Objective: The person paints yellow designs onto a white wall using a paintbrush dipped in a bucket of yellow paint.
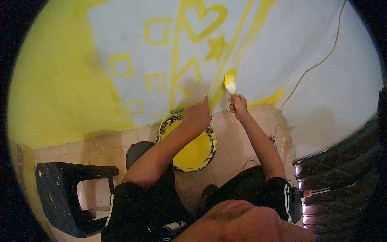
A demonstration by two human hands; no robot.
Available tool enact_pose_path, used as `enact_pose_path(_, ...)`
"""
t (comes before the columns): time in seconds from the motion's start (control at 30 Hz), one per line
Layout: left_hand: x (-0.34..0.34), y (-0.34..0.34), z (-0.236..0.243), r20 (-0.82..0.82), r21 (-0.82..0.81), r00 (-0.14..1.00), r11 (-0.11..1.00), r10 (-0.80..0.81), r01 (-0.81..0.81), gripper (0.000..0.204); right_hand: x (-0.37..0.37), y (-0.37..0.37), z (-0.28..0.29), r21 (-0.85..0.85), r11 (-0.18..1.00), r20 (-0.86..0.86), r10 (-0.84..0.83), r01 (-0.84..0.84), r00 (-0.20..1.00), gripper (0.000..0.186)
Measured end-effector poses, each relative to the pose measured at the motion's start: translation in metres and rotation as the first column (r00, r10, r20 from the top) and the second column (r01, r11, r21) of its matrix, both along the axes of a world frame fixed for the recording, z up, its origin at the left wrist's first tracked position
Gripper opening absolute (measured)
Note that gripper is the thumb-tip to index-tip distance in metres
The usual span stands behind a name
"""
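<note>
My right hand [238, 106] is closed round the handle of a paintbrush [230, 86]. The brush points up, its head coated in yellow, against or just in front of a yellow stripe on the pale wall [274, 60]. My left hand [197, 115] reaches toward the wall's foot with its index finger stretched out and nothing visible held; its other fingers look curled and are partly hidden. Beneath my left forearm stands a round bucket [214, 141] of yellow paint, its dark rim smeared. Yellow outlines of a heart, a star and several squares mark the wall.
A black plastic stool [56, 197] stands on the tiled floor [109, 147] at the left. To the right, a thin cable [312, 68] runs down the wall. A dark slatted shutter [342, 177] and a second brush-like tool [316, 192] lie at the lower right.
</note>
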State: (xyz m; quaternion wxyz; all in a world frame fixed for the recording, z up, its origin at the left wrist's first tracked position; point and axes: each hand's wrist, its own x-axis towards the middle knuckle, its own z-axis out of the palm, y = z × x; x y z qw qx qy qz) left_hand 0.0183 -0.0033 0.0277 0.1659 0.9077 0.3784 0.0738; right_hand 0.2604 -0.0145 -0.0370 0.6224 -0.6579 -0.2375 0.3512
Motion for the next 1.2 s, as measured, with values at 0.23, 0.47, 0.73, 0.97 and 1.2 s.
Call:
enact_pose_path(0.23,-0.003,0.0,-0.016,0.066,0.062,0.998,0.998,0.011,-0.015,0.06,-0.002,-0.004,0.021,-0.146,0.989,0.003,0.039,-0.038,0.999,0.02)
enact_pose_path(0.47,-0.012,0.001,-0.01,0.119,0.025,0.993,1.0,0.013,-0.016,0.038,0.018,-0.004,0.051,-0.252,0.945,-0.095,0.189,-0.207,0.977,0.016)
enact_pose_path(0.73,-0.022,0.013,-0.005,0.101,-0.001,0.994,0.999,-0.041,0.041,0.035,0.035,-0.005,0.086,-0.123,0.984,0.036,0.136,-0.131,0.99,0.015)
enact_pose_path(0.97,-0.028,0.024,-0.008,0.016,-0.062,1.0,0.998,0.013,-0.012,0.041,0.024,0.005,0.102,-0.036,0.997,0.094,0.068,-0.065,0.993,0.017)
enact_pose_path(1.2,-0.032,0.026,-0.007,0.049,-0.026,0.998,0.999,0.034,-0.033,0.025,0.037,0.01,0.116,0.028,0.998,0.005,0.053,-0.053,0.999,0.02)
